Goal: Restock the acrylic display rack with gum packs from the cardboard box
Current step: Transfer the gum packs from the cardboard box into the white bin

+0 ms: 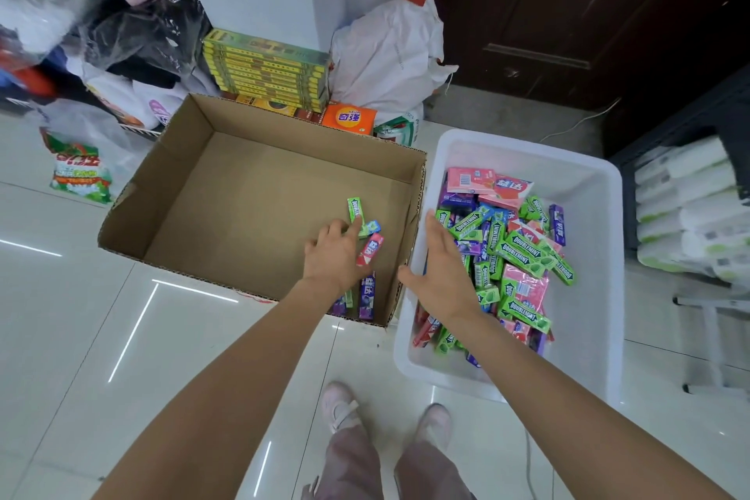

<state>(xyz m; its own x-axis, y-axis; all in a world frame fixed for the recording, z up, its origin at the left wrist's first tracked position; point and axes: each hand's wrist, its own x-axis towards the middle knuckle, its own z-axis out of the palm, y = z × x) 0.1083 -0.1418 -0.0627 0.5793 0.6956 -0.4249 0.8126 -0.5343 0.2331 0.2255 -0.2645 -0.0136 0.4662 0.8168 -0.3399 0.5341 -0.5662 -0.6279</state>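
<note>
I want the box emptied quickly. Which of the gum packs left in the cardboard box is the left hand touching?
The green pack lying farthest back in the cardboard box; the left hand has a fingertip on it. The red pack lies beside the hand.

Matt brown cardboard box (259,183), translucent white plastic tub (596,239), glossy gum packs (523,256), and glossy floor tiles (73,321).

Open brown cardboard box (243,191) on the floor, perhaps six scattered gum packs (370,250) in its right corner.

Stack of yellow-green boxes (268,69) w/ orange box (350,119) & white sack (389,57) behind.
</note>
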